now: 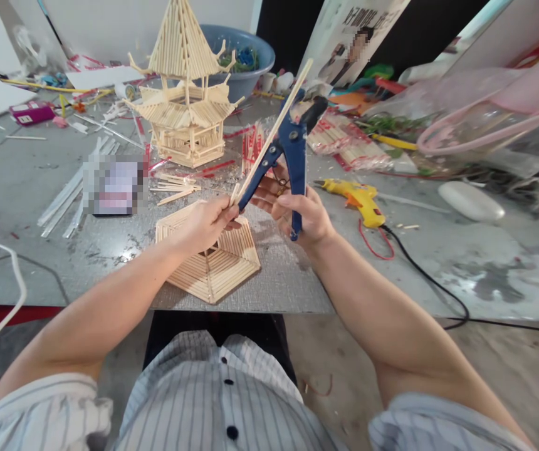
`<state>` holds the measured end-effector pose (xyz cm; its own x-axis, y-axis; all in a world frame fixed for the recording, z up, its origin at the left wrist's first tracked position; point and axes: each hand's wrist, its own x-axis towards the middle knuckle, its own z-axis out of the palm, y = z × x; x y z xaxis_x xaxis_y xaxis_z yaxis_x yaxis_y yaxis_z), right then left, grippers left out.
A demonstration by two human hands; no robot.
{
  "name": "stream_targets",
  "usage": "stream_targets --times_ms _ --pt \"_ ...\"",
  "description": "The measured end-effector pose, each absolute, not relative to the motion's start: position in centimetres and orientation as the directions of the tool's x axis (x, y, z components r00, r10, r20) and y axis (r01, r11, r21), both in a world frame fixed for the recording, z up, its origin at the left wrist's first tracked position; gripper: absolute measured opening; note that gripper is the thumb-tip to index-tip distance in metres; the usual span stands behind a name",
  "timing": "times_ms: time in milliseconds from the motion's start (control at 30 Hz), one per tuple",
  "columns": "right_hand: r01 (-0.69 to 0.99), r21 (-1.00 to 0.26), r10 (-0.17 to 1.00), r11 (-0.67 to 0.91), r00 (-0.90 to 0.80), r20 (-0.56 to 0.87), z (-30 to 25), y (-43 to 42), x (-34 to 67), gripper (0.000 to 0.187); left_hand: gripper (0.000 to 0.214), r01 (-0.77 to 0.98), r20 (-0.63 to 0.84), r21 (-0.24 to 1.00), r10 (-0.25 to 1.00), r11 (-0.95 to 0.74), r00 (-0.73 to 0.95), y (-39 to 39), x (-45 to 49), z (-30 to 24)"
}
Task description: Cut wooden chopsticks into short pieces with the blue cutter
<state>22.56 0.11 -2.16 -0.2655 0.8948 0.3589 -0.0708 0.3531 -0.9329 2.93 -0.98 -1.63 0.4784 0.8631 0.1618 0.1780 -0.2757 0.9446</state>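
My left hand [206,222] is closed, pinching the lower end of a long bamboo stick [281,116] that slants up to the right. My right hand [300,210] grips the blue handles of a pair of cutting pliers [293,147], whose jaws sit against the stick near my left fingers. Directly below both hands lies a flat hexagonal frame of bamboo sticks [213,263] on the grey table [39,181]. Behind it stands a stick-built pagoda model [185,94].
A yellow glue gun [361,200] with a black cord lies right of my hands. Loose sticks [69,194] and packs of chopsticks [345,141] are scattered about. A blue basin [245,59] stands at the back, plastic bags [476,119] at the right.
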Motion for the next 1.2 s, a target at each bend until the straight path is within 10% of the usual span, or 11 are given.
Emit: stream_targets --times_ms 467,867,1200 --pt "-0.211 -0.942 0.948 0.262 -0.125 0.292 -3.4 0.8 22.6 0.044 0.020 0.429 0.372 0.755 0.863 -0.496 0.342 -0.5 2.3 -0.1" --pt "-0.317 -0.917 0.966 0.242 0.162 0.199 -3.0 1.0 22.7 0.033 0.019 0.284 -0.078 0.955 0.851 -0.085 0.519 -1.5 2.8 0.1" --pt "-0.270 -0.891 0.930 0.365 0.074 0.359 -2.9 -0.7 20.8 0.025 0.018 0.275 -0.266 0.954 0.749 0.117 0.606 -1.5 2.7 0.6"
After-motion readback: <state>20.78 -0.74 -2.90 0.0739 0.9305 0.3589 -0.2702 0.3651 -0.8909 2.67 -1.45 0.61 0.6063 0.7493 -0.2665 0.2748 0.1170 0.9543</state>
